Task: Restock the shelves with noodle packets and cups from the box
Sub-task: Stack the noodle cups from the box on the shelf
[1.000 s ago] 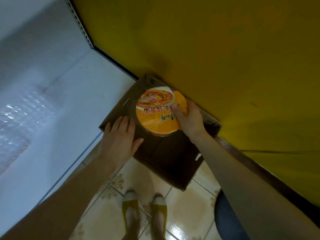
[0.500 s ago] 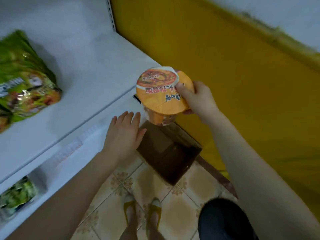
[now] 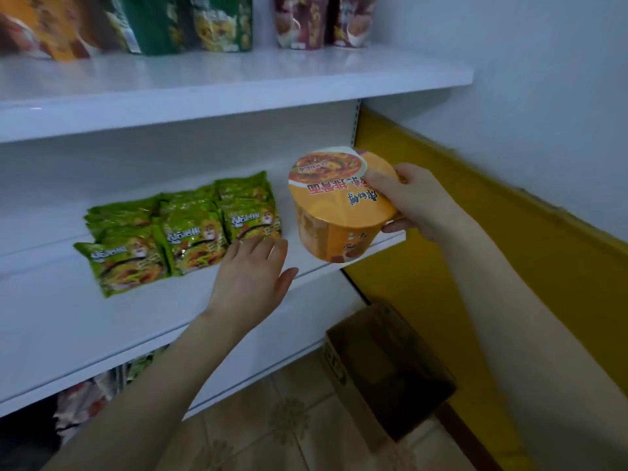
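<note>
Noodle cup (image 3: 339,205), orange with a printed lid, hangs tilted in the air above the right end of the middle shelf (image 3: 136,317), not yet set down. The right hand (image 3: 418,202) grips it at the rim, thumb across the lid and fingers curled round the side. Just to the cup's left lie the green noodle packets (image 3: 183,232), stacked flat in rows. The left hand (image 3: 251,277) is spread, fingers straight, over the shelf at the near corner of those packets; whether the fingertips touch a packet cannot be told.

The step in hand appears to be placing: the cup is out of the box (image 3: 387,365) and level with its shelf. The next move seems to call for righting the cup and lowering it onto the bare strip between the packets and the shelf's end, clear of the edge.

The box stands on the tiled floor (image 3: 289,419) below, against the yellow wall panel (image 3: 509,266); its inside is dark and what remains there is not readable. The goods on the upper shelf (image 3: 238,79) are cut off at the top, and those under the middle shelf are mostly hidden.
</note>
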